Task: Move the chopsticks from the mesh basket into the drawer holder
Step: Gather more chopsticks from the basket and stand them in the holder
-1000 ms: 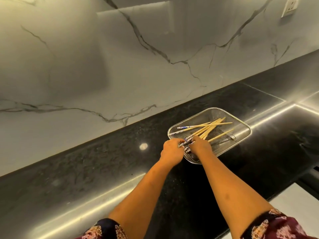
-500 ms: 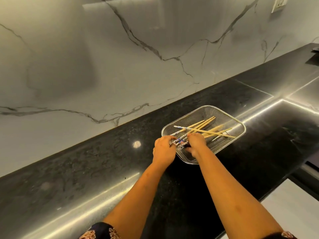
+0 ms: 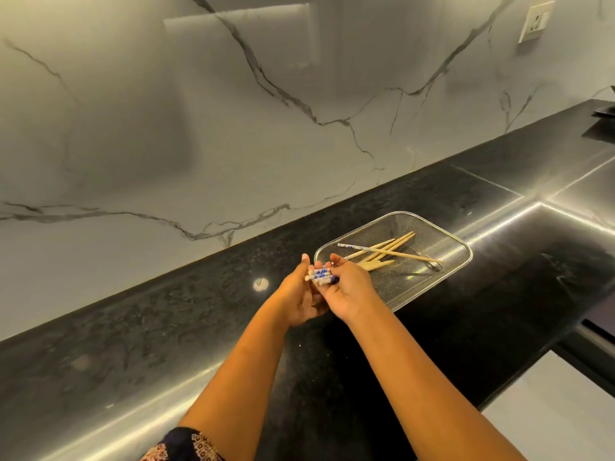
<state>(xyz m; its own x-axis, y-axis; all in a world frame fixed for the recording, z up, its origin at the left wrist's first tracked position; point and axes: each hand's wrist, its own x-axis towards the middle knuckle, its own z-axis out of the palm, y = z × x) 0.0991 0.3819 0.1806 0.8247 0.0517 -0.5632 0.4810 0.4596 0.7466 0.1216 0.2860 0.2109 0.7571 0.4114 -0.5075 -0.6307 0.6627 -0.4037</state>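
1. Left hand (image 3: 298, 294), palm turned inward and fingers straight, cups the ends of blue-and-white-patterned wooden chopsticks (image 3: 320, 276).
2. Right hand (image 3: 349, 291) curls its fingers round the same bundle, both bare forearms reaching forward.

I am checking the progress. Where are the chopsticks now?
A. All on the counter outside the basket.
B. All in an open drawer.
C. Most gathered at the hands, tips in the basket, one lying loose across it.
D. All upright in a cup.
C: the right hand grips the patterned ends of the chopsticks, the left hand touches them, tips in the basket, where a single chopstick lies crosswise.
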